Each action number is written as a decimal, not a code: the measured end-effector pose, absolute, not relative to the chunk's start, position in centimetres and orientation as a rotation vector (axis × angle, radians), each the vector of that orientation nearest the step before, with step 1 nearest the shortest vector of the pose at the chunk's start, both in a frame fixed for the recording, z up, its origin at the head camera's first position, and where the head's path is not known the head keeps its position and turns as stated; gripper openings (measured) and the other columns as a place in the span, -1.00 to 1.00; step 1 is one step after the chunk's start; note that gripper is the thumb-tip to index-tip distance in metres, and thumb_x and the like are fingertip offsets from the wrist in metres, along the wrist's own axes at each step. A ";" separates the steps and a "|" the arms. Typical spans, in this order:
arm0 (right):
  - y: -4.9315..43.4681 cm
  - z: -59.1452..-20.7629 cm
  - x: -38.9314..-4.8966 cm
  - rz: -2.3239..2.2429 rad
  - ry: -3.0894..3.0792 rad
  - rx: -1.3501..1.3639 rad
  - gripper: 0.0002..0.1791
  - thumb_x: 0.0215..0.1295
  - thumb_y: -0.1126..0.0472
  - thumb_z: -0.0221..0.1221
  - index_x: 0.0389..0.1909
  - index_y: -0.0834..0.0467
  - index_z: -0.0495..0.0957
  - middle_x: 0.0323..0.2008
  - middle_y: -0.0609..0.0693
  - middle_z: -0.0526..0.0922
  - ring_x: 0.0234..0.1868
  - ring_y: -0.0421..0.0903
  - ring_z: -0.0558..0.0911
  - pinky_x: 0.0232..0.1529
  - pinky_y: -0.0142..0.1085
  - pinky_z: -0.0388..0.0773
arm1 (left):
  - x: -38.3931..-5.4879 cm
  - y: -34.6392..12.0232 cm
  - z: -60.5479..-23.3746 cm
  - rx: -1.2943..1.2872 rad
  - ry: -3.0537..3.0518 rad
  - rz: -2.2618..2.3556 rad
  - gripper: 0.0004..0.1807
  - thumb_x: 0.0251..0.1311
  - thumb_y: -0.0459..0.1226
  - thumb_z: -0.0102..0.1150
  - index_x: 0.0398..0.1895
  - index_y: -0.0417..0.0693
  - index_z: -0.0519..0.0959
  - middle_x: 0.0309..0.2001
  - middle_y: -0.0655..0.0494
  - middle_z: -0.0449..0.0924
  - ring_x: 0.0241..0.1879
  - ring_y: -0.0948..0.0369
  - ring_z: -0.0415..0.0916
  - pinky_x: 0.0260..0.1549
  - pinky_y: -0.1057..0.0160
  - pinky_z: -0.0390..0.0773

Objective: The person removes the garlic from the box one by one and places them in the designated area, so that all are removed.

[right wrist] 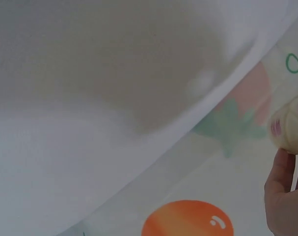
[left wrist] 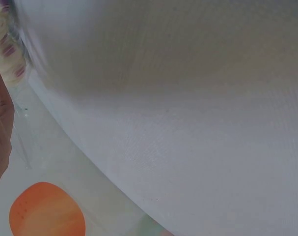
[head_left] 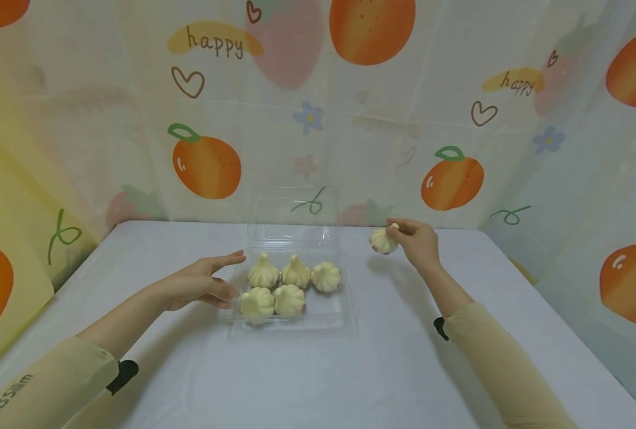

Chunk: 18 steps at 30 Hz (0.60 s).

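Note:
In the head view my right hand [head_left: 418,241] pinches a garlic bulb [head_left: 383,241] by its stem, held above the table to the right of a clear plastic box [head_left: 326,310]. The same purple-streaked bulb [right wrist: 288,125] shows at the right edge of the right wrist view. Several garlic bulbs sit in the box: three along the back, the right one being a bulb [head_left: 326,277] turned on its side, and two in front, including a bulb [head_left: 290,300]. My left hand [head_left: 197,285] is at the box's left side, thumb and fingers spread, fingertips right at its edge.
The box's clear lid [head_left: 291,214] stands raised at the back, near the fruit-printed curtain [head_left: 371,137]. A white cloth covers the table [head_left: 275,381]. The curtain also runs along the left and right sides.

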State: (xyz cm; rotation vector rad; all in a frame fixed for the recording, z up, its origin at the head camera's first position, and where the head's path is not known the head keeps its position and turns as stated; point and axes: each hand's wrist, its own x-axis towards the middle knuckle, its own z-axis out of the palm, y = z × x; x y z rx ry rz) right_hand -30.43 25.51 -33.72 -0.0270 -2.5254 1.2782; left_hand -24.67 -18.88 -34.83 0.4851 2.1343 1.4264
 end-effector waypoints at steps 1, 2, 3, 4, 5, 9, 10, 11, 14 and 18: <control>25.6 -33.8 -30.5 1.274 -2.524 -0.034 -0.63 0.31 0.07 0.27 0.10 0.09 0.66 0.05 0.11 0.73 0.13 0.03 0.67 0.05 -0.28 0.66 | -24.7 -18.9 -34.8 0.485 2.134 1.426 0.00 0.20 -0.31 0.27 0.60 -0.10 -0.12 0.64 0.02 -0.42 -0.09 0.20 0.60 -0.10 0.25 0.74; 25.7 -34.0 -30.6 1.270 -2.524 -0.040 -0.62 0.31 0.08 0.27 0.10 0.10 0.66 0.05 0.12 0.73 0.13 0.03 0.67 0.05 -0.28 0.65 | -24.7 -18.9 -34.8 0.485 2.135 1.426 0.00 0.20 -0.31 0.27 0.60 -0.10 -0.12 0.64 0.02 -0.41 -0.09 0.19 0.60 -0.10 0.25 0.74; 25.8 -34.1 -30.7 1.265 -2.526 -0.047 -0.63 0.31 0.08 0.27 0.10 0.10 0.66 0.05 0.12 0.73 0.13 0.03 0.68 0.04 -0.31 0.65 | -24.7 -18.9 -34.8 0.485 2.135 1.426 0.00 0.20 -0.31 0.27 0.60 -0.10 -0.11 0.64 0.02 -0.41 -0.09 0.19 0.60 -0.10 0.24 0.74; 25.9 -34.3 -30.8 1.257 -2.530 -0.056 -0.63 0.31 0.08 0.27 0.10 0.10 0.66 0.05 0.11 0.73 0.13 0.03 0.68 0.02 -0.35 0.64 | -24.7 -18.9 -34.8 0.484 2.137 1.424 -0.01 0.20 -0.31 0.27 0.60 -0.10 -0.11 0.64 0.02 -0.41 -0.09 0.19 0.60 -0.10 0.24 0.74; 26.1 -34.4 -30.9 1.251 -2.534 -0.065 -0.63 0.32 0.08 0.26 0.10 0.11 0.66 0.05 0.11 0.73 0.13 0.03 0.68 -0.01 -0.39 0.63 | -24.7 -18.9 -34.9 0.484 2.137 1.424 -0.01 0.20 -0.31 0.27 0.60 -0.10 -0.11 0.64 0.02 -0.41 -0.08 0.19 0.60 -0.10 0.24 0.74; 26.4 -34.9 -31.1 1.220 -2.560 -0.106 -0.64 0.32 0.08 0.26 0.09 0.10 0.67 0.04 0.10 0.73 0.11 0.03 0.68 -0.11 -0.52 0.55 | -24.8 -19.0 -35.0 0.481 2.139 1.421 0.00 0.20 -0.31 0.28 0.60 -0.09 -0.11 0.64 0.02 -0.41 -0.08 0.18 0.60 -0.10 0.24 0.74; 26.5 -35.1 -31.2 1.208 -2.565 -0.114 -0.64 0.32 0.08 0.26 0.09 0.10 0.67 0.04 0.10 0.74 0.11 0.03 0.68 -0.12 -0.54 0.53 | -24.9 -19.0 -35.0 0.481 2.139 1.421 0.00 0.20 -0.31 0.28 0.60 -0.09 -0.11 0.64 0.03 -0.41 -0.08 0.18 0.60 -0.10 0.24 0.74; 26.5 -35.2 -31.2 1.197 -2.571 -0.118 -0.64 0.32 0.09 0.26 0.09 0.10 0.67 0.03 0.10 0.74 0.10 0.04 0.68 -0.12 -0.52 0.52 | -24.9 -19.0 -35.0 0.481 2.140 1.420 0.00 0.20 -0.30 0.28 0.60 -0.09 -0.11 0.64 0.03 -0.41 -0.08 0.18 0.60 -0.10 0.24 0.74; 26.7 -35.5 -31.3 1.166 -2.585 -0.128 -0.65 0.31 0.09 0.27 0.07 0.11 0.68 0.02 0.12 0.74 0.10 0.05 0.68 -0.07 -0.45 0.51 | -24.9 -19.0 -35.0 0.479 2.140 1.419 0.00 0.19 -0.30 0.29 0.60 -0.09 -0.11 0.64 0.03 -0.41 -0.09 0.18 0.60 -0.10 0.24 0.74; 26.8 -35.8 -31.4 1.146 -2.598 -0.125 -0.66 0.29 0.11 0.27 0.05 0.12 0.69 0.00 0.13 0.74 0.09 0.07 0.68 -0.01 -0.34 0.51 | -24.8 -19.0 -34.9 0.477 2.139 1.421 0.00 0.19 -0.30 0.29 0.59 -0.10 -0.10 0.64 0.04 -0.41 -0.11 0.19 0.60 -0.10 0.24 0.74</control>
